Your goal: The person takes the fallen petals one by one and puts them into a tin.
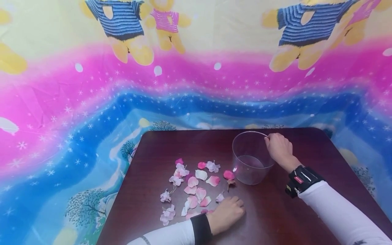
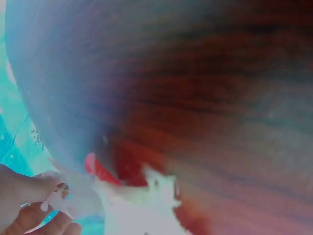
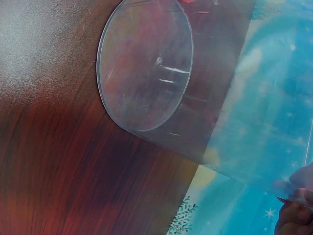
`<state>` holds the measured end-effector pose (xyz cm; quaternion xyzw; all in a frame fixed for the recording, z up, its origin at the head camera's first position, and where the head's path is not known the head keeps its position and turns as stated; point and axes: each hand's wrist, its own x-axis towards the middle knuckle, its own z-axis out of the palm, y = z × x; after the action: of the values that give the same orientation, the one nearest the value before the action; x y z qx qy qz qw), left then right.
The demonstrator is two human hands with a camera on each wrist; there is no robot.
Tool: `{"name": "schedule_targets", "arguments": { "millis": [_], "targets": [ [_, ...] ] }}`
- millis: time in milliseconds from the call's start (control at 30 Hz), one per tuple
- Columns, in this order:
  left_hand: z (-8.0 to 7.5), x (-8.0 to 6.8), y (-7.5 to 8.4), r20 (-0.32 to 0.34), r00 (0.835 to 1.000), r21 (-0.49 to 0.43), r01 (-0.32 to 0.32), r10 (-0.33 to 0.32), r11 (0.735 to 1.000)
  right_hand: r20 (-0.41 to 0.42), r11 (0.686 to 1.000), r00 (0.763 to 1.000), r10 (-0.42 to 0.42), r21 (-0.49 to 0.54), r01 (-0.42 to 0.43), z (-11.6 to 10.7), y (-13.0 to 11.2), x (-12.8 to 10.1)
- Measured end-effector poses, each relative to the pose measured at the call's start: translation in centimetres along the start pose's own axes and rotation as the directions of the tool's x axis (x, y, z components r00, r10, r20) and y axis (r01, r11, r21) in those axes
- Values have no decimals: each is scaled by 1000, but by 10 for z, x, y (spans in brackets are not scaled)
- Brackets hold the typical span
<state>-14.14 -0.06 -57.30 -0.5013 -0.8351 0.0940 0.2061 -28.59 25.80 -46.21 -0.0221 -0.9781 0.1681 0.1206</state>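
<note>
Right hand (image 1: 279, 148) pinching cup (image 1: 249, 163) rim (upright)

Petals and cup on the table

A scatter of pink and white fabric petals (image 1: 193, 190) lies on the dark wooden table (image 1: 306, 211), left of the clear plastic cup (image 1: 251, 160), which stands upright nearer the far edge.

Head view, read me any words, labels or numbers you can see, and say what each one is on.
No text can be read.
Wrist device on the right arm: a small red label, too small and blurred to read.
Clear cup, table, petals and backdrop cloth: no writing, only pictures.
</note>
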Motion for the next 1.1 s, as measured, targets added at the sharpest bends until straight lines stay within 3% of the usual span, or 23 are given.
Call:
{"name": "schedule_targets", "arguments": {
  "millis": [67,267,467,667,867,1100],
  "targets": [
    [-3,1,-3,-20,1000,-7,3,-3,1000,-4,1000,1000,1,-2,-1,0,0,0],
    [-14,6,-15,-55,997,-149,36,-45,988,-1,1000,1000,8,2,-8,1,-1,0],
    [-28,10,-30,-86,992,-157,78,-93,985,-3,1000,1000,10,7,-10,0,-1,1],
    [-37,12,-42,-180,972,-214,112,-152,970,2,1000,1000,11,10,-11,-1,0,2],
    [-50,12,-54,-175,953,-369,171,-249,913,-6,1000,1000,8,16,-8,0,1,2],
    [-65,14,-68,-214,909,-536,196,-357,821,-5,1000,1000,2,19,-2,2,1,4]
  ]
}}
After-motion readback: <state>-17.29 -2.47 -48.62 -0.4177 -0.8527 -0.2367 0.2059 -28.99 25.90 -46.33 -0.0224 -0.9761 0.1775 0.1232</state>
